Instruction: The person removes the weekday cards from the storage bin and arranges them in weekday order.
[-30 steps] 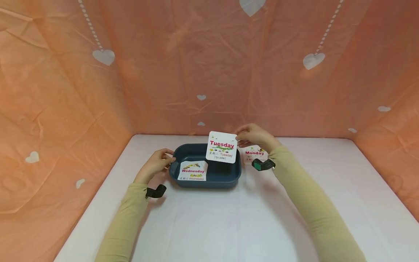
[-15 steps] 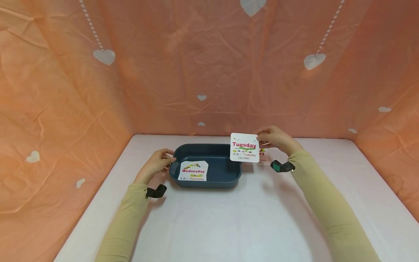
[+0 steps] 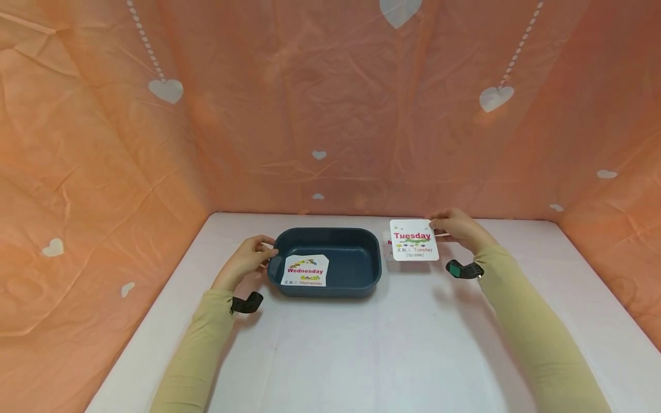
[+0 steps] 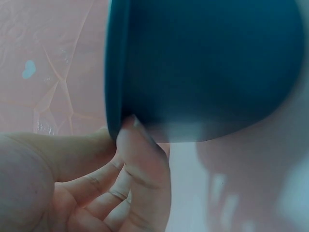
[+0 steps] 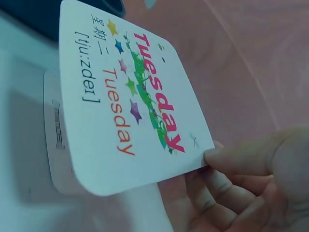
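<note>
My right hand (image 3: pixel 459 228) pinches the right edge of a white Tuesday flash card (image 3: pixel 414 240) between thumb and fingers. In the right wrist view the card (image 5: pixel 130 101) is held up at its corner, above the table. Under it lies the Monday card (image 3: pixel 390 252), mostly covered, just right of a dark blue basin (image 3: pixel 325 291). My left hand (image 3: pixel 249 261) pinches the basin's left rim; the left wrist view shows thumb and finger on the rim (image 4: pixel 116 67). Inside the basin, at its left, rests the Wednesday card (image 3: pixel 304 271).
A white-covered table (image 3: pixel 351 350) carries everything. Orange cloth (image 3: pixel 351 115) with white hearts hangs behind and along both sides. Each wrist wears a dark band, the left band (image 3: pixel 248 303) and the right band (image 3: pixel 465 269).
My right hand has carried the Tuesday card rightward from over the basin and lowered it slightly, over the Monday card. The left hand and basin have stayed put.
</note>
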Demonstrator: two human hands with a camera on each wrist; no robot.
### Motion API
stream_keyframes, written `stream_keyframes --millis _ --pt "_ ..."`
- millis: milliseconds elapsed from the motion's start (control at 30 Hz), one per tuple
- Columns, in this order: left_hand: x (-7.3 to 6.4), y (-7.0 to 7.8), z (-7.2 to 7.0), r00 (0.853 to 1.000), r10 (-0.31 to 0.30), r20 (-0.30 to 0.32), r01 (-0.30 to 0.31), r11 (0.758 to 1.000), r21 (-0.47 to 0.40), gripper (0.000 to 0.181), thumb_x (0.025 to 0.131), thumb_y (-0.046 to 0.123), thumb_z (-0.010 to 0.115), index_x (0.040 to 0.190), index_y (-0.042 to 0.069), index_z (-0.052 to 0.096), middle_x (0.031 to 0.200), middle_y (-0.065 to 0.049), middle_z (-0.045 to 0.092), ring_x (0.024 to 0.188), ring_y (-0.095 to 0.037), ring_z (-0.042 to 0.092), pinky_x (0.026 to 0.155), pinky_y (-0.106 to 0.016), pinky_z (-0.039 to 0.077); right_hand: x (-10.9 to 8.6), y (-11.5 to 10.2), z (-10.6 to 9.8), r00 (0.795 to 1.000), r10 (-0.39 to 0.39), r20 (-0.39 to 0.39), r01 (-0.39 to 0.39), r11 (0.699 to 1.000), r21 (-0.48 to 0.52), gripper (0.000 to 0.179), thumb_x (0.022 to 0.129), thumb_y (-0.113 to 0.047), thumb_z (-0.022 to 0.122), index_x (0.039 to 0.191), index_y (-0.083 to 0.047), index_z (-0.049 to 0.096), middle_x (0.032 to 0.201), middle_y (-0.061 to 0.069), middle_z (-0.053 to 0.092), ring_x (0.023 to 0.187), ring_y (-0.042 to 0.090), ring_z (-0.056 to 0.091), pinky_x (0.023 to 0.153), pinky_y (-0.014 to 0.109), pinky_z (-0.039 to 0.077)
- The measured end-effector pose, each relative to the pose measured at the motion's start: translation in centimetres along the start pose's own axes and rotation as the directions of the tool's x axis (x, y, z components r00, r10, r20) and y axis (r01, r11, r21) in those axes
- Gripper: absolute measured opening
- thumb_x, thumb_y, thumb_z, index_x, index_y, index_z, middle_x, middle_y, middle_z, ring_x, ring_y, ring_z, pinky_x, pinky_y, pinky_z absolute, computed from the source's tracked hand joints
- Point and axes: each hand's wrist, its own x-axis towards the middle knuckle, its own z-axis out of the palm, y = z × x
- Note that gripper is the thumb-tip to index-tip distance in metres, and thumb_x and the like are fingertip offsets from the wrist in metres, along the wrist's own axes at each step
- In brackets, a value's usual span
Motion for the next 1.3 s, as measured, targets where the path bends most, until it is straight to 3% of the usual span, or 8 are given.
stream_keyframes --millis 333,667,900,1300 --pt "-0.2 0.1 0.1 1.0 0.006 0.001 -0.006 1.0 0.017 0.037 0.096 0.011 0.058 0.127 -0.005 0.048 0.099 -0.025 0.058 0.069 -0.018 0.056 0.06 -0.032 0.05 -0.3 2.6 -2.5 1.0 0.016 -0.009 -0.017 1.0 -0.006 0.044 0.097 -0.005 0.044 0.136 0.013 0.036 0.127 0.026 0.044 0.102 0.025 0.053 0.098 0.045 0.041" --pt "-0.1 0.0 0.1 1.0 -0.009 0.006 0.009 1.0 0.015 0.037 0.096 0.011 0.058 0.128 -0.005 0.048 0.096 -0.02 0.059 0.069 -0.019 0.055 0.061 -0.033 0.051 -0.5 4.8 -4.3 0.998 0.042 -0.048 -0.045 0.997 -0.063 0.046 0.097 -0.008 0.044 0.139 0.01 0.037 0.128 0.023 0.045 0.101 0.023 0.05 0.089 0.037 0.044" --pt "0.0 0.1 0.0 1.0 -0.018 0.002 0.018 1.0 0.016 0.037 0.096 0.011 0.057 0.128 -0.004 0.048 0.1 -0.023 0.059 0.072 -0.02 0.055 0.064 -0.033 0.05 -0.2 5.8 -4.7 0.993 0.075 -0.094 -0.079 0.996 -0.041 0.046 0.096 -0.006 0.044 0.139 0.01 0.037 0.133 0.025 0.041 0.102 0.022 0.049 0.085 0.032 0.046" --pt "-0.1 0.0 0.1 1.0 -0.02 0.0 0.02 1.0 0.009 0.037 0.097 0.012 0.057 0.128 -0.003 0.048 0.099 -0.023 0.059 0.071 -0.019 0.054 0.06 -0.031 0.049 0.0 7.0 -4.9 0.984 0.065 -0.166 -0.073 0.996 -0.043 0.045 0.096 -0.006 0.045 0.137 0.012 0.039 0.134 0.03 0.041 0.097 0.022 0.054 0.077 0.025 0.049"
